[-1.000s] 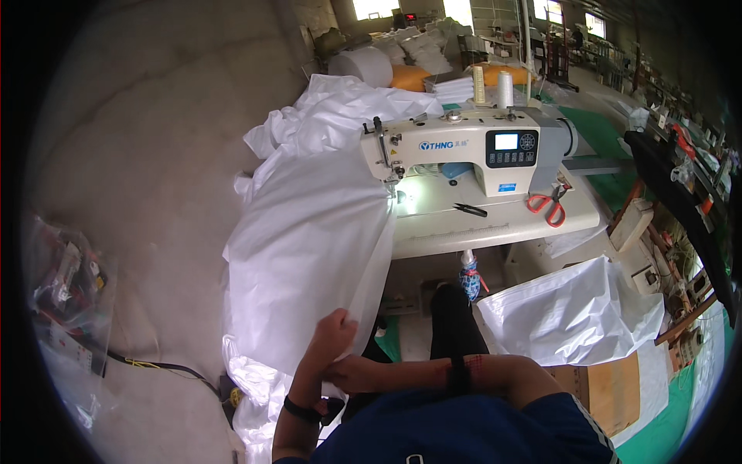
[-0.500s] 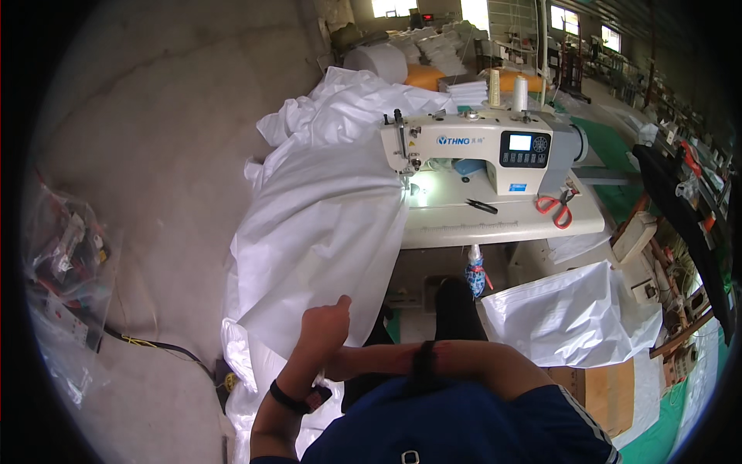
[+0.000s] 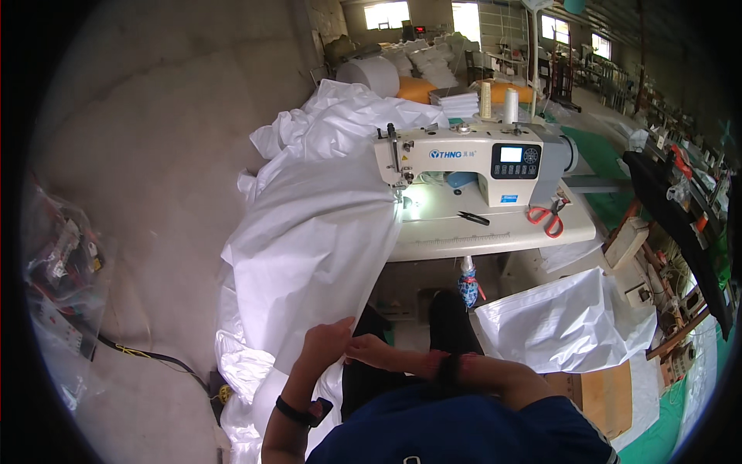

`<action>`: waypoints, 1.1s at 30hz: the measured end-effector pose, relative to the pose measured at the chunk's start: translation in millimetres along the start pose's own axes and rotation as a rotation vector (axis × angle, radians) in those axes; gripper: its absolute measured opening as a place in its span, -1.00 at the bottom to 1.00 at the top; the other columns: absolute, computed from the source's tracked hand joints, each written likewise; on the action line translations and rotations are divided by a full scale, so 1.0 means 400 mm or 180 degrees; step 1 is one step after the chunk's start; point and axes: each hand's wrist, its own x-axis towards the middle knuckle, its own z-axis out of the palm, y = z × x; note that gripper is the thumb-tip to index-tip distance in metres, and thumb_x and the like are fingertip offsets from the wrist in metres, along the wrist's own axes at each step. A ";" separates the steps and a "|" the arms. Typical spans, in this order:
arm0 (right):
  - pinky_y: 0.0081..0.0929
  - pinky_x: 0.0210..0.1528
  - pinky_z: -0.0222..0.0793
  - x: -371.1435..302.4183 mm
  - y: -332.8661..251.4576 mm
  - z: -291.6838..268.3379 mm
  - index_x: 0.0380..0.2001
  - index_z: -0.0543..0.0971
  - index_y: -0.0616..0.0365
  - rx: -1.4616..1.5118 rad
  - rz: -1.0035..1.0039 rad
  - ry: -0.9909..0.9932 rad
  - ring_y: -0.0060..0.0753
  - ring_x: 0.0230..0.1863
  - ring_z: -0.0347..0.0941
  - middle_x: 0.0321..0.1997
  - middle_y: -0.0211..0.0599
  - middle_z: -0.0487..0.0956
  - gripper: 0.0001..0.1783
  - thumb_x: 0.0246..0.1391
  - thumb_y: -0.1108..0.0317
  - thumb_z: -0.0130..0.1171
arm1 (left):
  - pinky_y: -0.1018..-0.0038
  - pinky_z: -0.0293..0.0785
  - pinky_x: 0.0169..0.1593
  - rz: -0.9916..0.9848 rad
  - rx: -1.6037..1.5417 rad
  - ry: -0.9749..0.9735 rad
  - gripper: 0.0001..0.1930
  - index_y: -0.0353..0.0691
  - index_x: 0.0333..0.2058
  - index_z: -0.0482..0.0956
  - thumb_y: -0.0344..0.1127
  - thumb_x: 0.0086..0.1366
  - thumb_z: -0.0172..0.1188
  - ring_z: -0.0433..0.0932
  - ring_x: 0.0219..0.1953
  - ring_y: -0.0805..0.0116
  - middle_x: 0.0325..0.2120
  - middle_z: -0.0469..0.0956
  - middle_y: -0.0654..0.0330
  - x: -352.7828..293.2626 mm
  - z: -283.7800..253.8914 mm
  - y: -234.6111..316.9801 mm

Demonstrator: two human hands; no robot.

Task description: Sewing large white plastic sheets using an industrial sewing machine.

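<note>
A large white sheet [image 3: 305,224], smooth and plastic-like or woven, drapes from the sewing machine [image 3: 471,162] down toward my lap. Its upper right edge lies by the lit needle area. My left hand [image 3: 325,342] is closed on the sheet's right edge, low down near my knees. Close beside it, my right hand [image 3: 371,350] comes in from the right with fingers together, pinching at the same edge. The fingertips of both hands are partly hidden, and the sheet's lower folds run behind my left forearm.
Black thread snips [image 3: 474,218] and red-handled scissors [image 3: 547,219] lie on the machine table [image 3: 433,246]. Thread cones [image 3: 511,106] stand behind. A white bag [image 3: 564,321] is at my right, above cardboard [image 3: 607,394]. A cable [image 3: 154,356] and a clear bag [image 3: 66,271] are on the left.
My right hand has drawn back from beneath my left wrist and come up beside my left hand at the sheet's edge. The view has shifted slightly.
</note>
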 end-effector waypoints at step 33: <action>-0.24 -0.15 0.50 0.251 0.130 -0.174 -0.13 0.47 0.26 -0.2091 -0.0571 0.0727 0.03 -0.24 0.56 -0.24 -0.02 0.59 -0.66 0.16 0.21 0.06 | 0.14 0.41 -0.60 0.0093 -0.0435 -0.0247 -0.90 -0.11 -0.37 0.44 -0.28 0.28 0.15 0.52 -0.66 -0.05 -0.74 0.42 0.08 -0.100 -0.073 0.091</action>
